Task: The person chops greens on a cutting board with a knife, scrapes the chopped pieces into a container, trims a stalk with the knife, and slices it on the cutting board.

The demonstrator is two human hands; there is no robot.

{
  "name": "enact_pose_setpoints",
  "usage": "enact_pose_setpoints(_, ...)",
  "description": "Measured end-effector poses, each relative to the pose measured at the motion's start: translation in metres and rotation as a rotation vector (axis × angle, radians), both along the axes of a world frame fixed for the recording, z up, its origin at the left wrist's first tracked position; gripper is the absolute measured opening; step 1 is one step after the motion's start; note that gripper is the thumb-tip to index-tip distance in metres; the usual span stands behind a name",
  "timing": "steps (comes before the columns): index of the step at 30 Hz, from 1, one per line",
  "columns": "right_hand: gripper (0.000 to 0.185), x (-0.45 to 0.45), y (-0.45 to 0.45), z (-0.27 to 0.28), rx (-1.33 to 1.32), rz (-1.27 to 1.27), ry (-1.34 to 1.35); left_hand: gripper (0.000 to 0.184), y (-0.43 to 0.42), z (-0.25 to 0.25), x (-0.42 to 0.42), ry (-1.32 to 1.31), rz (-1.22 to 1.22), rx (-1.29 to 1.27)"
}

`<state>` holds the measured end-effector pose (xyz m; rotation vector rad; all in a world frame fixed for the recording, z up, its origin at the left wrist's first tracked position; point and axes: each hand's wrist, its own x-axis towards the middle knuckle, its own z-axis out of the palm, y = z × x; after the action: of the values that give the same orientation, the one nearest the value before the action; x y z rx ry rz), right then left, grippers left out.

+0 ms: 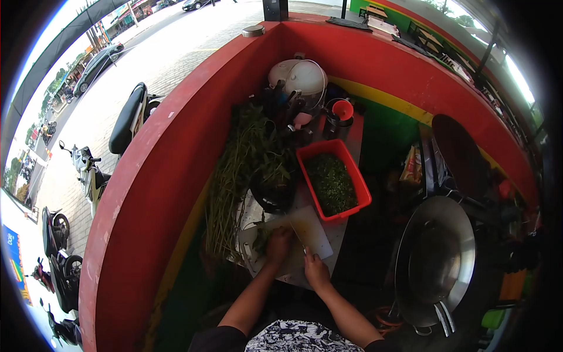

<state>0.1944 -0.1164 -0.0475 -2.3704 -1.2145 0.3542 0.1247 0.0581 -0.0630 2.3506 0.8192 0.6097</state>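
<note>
A white cutting board (321,240) lies on the metal table in front of me. My left hand (278,245) is closed on a bunch of leafy greens (261,240), pressing it to the board. In my right hand (317,270) is a knife (297,232), gripped by its handle, its blade pointing away from me beside the left hand. Just beyond the board stands a red plastic basin (361,202) holding chopped greens (332,183). Long-stemmed leafy greens (226,182) are heaped at the left, some over a dark bowl (274,202).
A large wok (434,258) stands at the right, its handle towards me. White lidded buckets (306,77) and a red cup (342,109) are at the back of the table. A red wall (158,170) curves round the left and far sides, with parked motorbikes (88,170) outside.
</note>
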Motion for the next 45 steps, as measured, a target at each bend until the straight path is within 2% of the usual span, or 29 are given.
enact_pose_setpoints(5, 0.043, -0.002, 0.002, 0.006, 0.061, -0.016, 0.027, 0.03, 0.001, -0.007, -0.001, -0.05, 0.009, 0.029)
enact_pose_setpoints(11, 0.043, -0.006, -0.016, 0.002, -0.015, 0.0, 0.049, 0.028, 0.001, -0.01, -0.003, -0.019, -0.006, -0.03)
enact_pose_setpoints(20, 0.045, -0.001, 0.004, 0.014, 0.038, -0.02, 0.129, 0.03, -0.003, 0.007, -0.006, 0.051, -0.012, -0.003)
enact_pose_setpoints(23, 0.042, -0.002, -0.007, 0.013, 0.097, 0.007, 0.092, 0.032, -0.001, -0.007, -0.007, 0.039, -0.009, 0.005)
enact_pose_setpoints(26, 0.042, -0.005, -0.01, 0.013, -0.001, -0.001, 0.11, 0.031, 0.001, 0.002, -0.004, 0.038, -0.012, 0.002)
enact_pose_setpoints(31, 0.043, 0.003, 0.017, 0.001, 0.046, 0.002, 0.072, 0.03, -0.003, 0.012, -0.002, 0.08, 0.02, 0.002)
enact_pose_setpoints(34, 0.043, 0.004, 0.015, 0.007, 0.088, -0.005, 0.079, 0.029, -0.001, 0.005, -0.003, 0.019, 0.016, -0.03)
enact_pose_setpoints(38, 0.042, -0.003, 0.0, 0.02, 0.015, -0.005, 0.119, 0.026, 0.0, 0.003, -0.003, 0.067, 0.036, -0.026)
enact_pose_setpoints(45, 0.042, 0.001, 0.013, 0.003, 0.027, 0.014, 0.078, 0.026, 0.0, 0.004, -0.002, 0.038, 0.054, -0.04)
